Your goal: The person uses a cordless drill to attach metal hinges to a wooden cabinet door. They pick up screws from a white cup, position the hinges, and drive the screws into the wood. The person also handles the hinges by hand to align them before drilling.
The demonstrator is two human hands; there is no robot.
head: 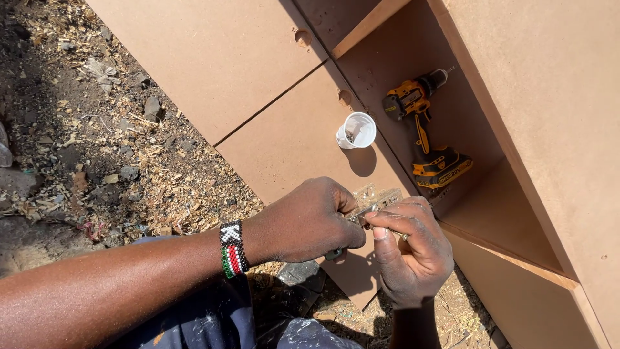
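Both hands at work near the lens: left hand (310, 220) and right hand (413, 255) with grip closed on a metal cabinet hinge (374, 201), held above the brown door panel (290, 139). Not yet mounted; hinge cup holes (345, 97) empty, cordless drill (426, 129) lying idle inside the cabinet, white cup (356, 130) nearby.

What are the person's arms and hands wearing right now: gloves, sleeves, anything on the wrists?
Both hands are bare, no gloves. The left hand has a beaded wristband at the wrist, patterned in black, white, red and green. No sleeve shows on the left forearm. The right hand shows no band or sleeve in view.
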